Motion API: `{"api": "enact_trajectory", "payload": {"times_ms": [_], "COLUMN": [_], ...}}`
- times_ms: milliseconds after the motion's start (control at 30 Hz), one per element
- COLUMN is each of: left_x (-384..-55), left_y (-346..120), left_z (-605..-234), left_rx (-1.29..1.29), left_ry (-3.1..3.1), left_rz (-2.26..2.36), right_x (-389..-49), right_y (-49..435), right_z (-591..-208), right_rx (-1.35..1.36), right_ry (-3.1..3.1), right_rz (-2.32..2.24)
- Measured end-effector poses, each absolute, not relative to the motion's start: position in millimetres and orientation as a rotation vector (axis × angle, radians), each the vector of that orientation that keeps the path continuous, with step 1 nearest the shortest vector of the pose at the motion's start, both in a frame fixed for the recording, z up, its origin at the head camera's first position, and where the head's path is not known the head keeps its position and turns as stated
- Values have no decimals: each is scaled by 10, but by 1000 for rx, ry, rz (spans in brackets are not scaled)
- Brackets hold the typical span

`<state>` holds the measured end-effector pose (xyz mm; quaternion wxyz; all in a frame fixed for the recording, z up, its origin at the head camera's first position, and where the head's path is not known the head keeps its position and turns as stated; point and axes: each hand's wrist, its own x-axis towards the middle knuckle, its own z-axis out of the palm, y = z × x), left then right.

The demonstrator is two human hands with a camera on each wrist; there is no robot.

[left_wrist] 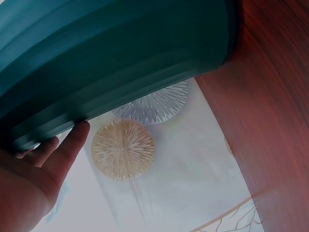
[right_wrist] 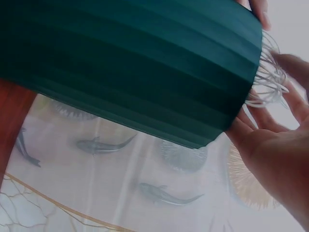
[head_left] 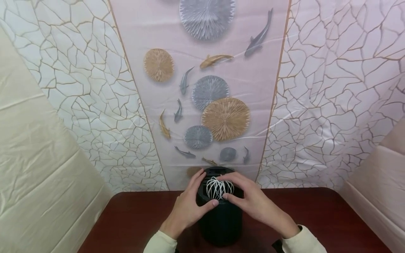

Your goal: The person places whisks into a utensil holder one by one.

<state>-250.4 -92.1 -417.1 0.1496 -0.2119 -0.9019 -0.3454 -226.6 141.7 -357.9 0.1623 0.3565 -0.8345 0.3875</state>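
A dark green, ribbed, round utensil holder [head_left: 220,225] stands upright at the table's far side, its top facing the head view. The looped white wires of a whisk [head_left: 215,189] stick up out of its opening; the whisk's handle is hidden inside. My left hand [head_left: 186,209] grips the holder at its left, thumb on the front rim and fingers along the far left edge. With thumb and fingers curved about the wires, my right hand [head_left: 257,202] holds the whisk head from the right. The right wrist view shows other fingers [right_wrist: 241,126] close by the holder's rim.
The holder stands on a dark red-brown wooden table [head_left: 297,214]. Directly behind it hangs a printed cloth [head_left: 221,151] with fish and round leaf shapes. Cream padded panels [head_left: 41,168] rise on both sides.
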Motion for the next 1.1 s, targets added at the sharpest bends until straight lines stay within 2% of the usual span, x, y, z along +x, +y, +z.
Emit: {"api": "enact_trajectory", "payload": {"times_ms": [700,900,1100], "left_x": [-2544,-2446,-2345], "left_y": [-902,-915,-1046], "left_z": [-4207,-4310,-4338], "left_rx": [-595,-543,-502], "left_ry": [-2549,-2497,-2511], "left_rz": [-985,-1088,-1047], "right_x": [-2215,-2215,-2191], "right_y": [1303,1383,1485], "right_z": [-3960,-4094,-4204], "right_rx": [709,582,574], "right_ry": [-2296,-2306,-2382], "right_rz": [1074,1099,1157]}}
